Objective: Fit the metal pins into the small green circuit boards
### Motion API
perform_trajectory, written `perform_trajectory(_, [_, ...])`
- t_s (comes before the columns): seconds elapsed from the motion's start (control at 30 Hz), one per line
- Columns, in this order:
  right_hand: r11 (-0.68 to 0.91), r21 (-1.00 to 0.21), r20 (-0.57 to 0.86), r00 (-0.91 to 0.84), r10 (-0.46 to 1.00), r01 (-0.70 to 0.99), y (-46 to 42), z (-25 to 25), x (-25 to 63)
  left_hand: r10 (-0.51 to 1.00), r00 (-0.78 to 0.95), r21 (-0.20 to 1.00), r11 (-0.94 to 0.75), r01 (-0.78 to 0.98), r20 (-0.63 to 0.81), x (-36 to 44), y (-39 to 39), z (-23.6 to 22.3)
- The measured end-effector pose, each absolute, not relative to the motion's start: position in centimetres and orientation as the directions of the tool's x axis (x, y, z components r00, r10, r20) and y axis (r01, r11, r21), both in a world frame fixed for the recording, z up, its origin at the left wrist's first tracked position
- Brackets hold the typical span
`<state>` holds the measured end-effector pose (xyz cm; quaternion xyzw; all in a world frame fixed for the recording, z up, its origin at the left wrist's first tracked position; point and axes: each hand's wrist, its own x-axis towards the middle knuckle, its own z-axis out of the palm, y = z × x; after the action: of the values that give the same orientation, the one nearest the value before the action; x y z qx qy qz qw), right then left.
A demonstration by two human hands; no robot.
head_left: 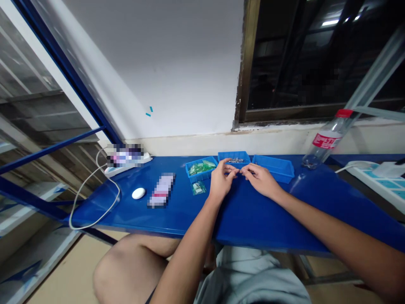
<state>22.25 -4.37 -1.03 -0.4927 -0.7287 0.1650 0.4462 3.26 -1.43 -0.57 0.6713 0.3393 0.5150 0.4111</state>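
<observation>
**Fingertips at work by the middle blue bin** (232, 154)

A small packet (198, 188) lies front-left of that bin, perhaps a portion already set aside. Just before the bin, left hand (223, 176) and right hand (260, 178) pinch nearly closed, apparently on a small piece too tiny to identify. Loose metal pieces (236, 161) inside it and green bags (201, 167) to its left suggest plenty remains.

"See the tiny piece (239, 171)?"
"Right of center, pinched above the counter (253, 223), too small to make out."
"And the metal bits (236, 160)?"
"Thin, silvery, loose in a blue bin (233, 154) just beyond it."
"The green packets (201, 167)?"
"Heaped in another bin (199, 177) near mid-frame; a clear, greenish bag (198, 188) lies flat just below."
</observation>
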Motion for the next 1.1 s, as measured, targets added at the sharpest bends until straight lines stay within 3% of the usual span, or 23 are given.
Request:
perform_trajectory(0.23, [0.432, -0.749, 0.415, -0.152, 0.897, 0.502, -4.1, -1.9, 22.0, 0.902, 0.246, 0.931, -0.319, -0.179, 0.356, 3.3, -1.4, -0.3])
perform_trajectory(0.4, [0.409, -0.797, 0.412, -0.095, 0.906, 0.445, -3.9, -1.8, 22.0, 0.874, 0.309, 0.925, -0.329, -0.192, 0.375, 3.4, -1.4, -0.5])
perform_trajectory(0.5, [0.358, -0.845, 0.370, -0.047, 0.928, 0.397, -3.5, -1.8, 22.1, 0.868, 0.272, 0.909, -0.408, -0.087, 0.416, 3.2, -1.4, -0.6])
perform_trajectory(0.57, [0.320, -0.879, 0.331, -0.030, 0.943, 0.353, -3.2, -1.8, 22.2, 0.863, 0.241, 0.876, -0.474, 0.083, 0.444, 3.0, -1.5, -0.6])
perform_trajectory(0.67, [0.288, -0.919, 0.289, -0.037, 0.957, 0.267, -2.5, -1.9, 22.2, 0.811, 0.324, 0.719, -0.583, 0.379, 0.486, 2.7, -1.8, -0.7])
perform_trajectory(0.73, [0.240, -0.949, 0.237, -0.040, 0.971, 0.206, -2.1, -1.7, 22.0, 0.758, 0.445, 0.591, -0.652, 0.476, 0.477, 2.6, -1.8, -0.9])
perform_trajectory(0.9, [0.120, -0.969, 0.124, 0.009, 0.992, 0.215, -2.1, -1.1, 21.5, 0.687, 0.601, 0.474, -0.722, 0.503, 0.409, 2.6, -1.6, -1.3])
perform_trajectory(1.1, [0.277, -0.838, 0.293, -0.039, 0.955, 0.470, -3.8, -1.1, 21.6, 0.742, 0.533, 0.502, -0.669, 0.549, 0.406, 2.4, -1.2, -1.6])
